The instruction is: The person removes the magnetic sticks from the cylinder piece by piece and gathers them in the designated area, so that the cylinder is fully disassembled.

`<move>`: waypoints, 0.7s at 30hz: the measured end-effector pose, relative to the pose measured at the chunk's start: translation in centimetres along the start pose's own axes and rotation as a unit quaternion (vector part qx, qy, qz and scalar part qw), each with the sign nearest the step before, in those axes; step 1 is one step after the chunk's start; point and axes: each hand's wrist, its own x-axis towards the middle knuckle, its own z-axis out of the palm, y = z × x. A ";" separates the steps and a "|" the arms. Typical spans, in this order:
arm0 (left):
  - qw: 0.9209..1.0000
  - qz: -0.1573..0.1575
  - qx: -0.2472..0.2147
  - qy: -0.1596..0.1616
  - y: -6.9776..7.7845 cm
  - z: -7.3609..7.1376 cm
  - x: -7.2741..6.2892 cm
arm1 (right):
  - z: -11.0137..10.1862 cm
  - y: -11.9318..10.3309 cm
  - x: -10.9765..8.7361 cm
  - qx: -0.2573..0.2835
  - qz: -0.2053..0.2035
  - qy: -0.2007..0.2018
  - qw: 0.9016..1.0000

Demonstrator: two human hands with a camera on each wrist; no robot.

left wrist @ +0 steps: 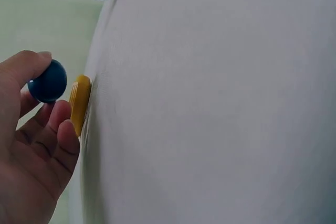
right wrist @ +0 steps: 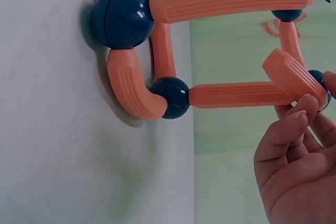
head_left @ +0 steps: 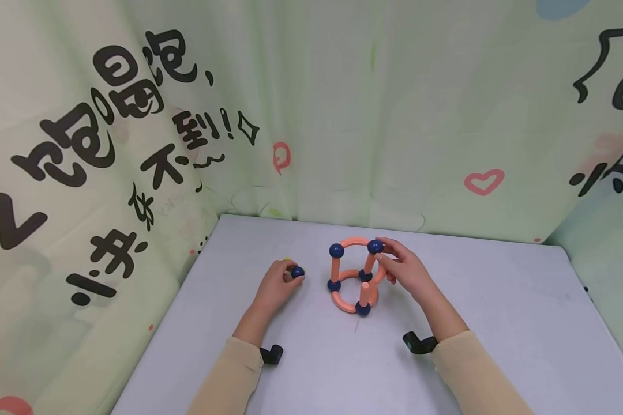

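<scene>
My left hand (head_left: 278, 286) pinches a dark blue ball (left wrist: 48, 81) between thumb and fingers, left of a frame built of orange rods and blue balls. A yellow piece (left wrist: 80, 103) lies on the table close by that hand's fingers. The frame has a ring of curved orange rods at its base and several upright rods. One upright (head_left: 364, 294) at the front has a bare top end. At the upper right ball (head_left: 375, 246), my right hand (head_left: 406, 273) pinches a short curved orange rod (right wrist: 291, 72), whose other end points free.
The frame stands on a pale table (head_left: 311, 369). Behind and beside it hangs a light green curtain (head_left: 332, 115) with black lettering and pink shapes. Each wrist carries a black camera mount (head_left: 419, 344).
</scene>
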 end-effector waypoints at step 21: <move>0.999 -0.020 0.033 -0.028 -0.8 0.2 0.4 | 0.0 0.0 -0.1 0.005 -0.001 -0.005 1.000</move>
